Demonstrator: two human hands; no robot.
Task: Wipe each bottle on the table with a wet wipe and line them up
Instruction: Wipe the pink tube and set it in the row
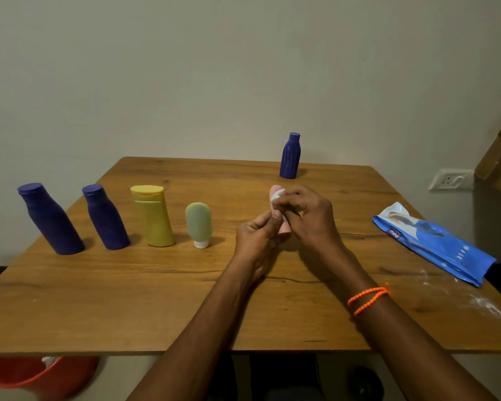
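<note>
Both hands meet over the middle of the wooden table. My left hand grips the lower part of a small pink bottle. My right hand presses a white wet wipe against the bottle's upper side. Most of the pink bottle is hidden by my fingers. To the left stand, in a row, a large blue bottle, a smaller blue bottle, a yellow bottle and a green tube on its white cap. A ribbed blue bottle stands alone at the back.
A blue wet-wipe pack lies at the table's right edge, with white smears on the wood near it. A red bin holding white wipes sits on the floor below the front left edge. A wall socket is at the right.
</note>
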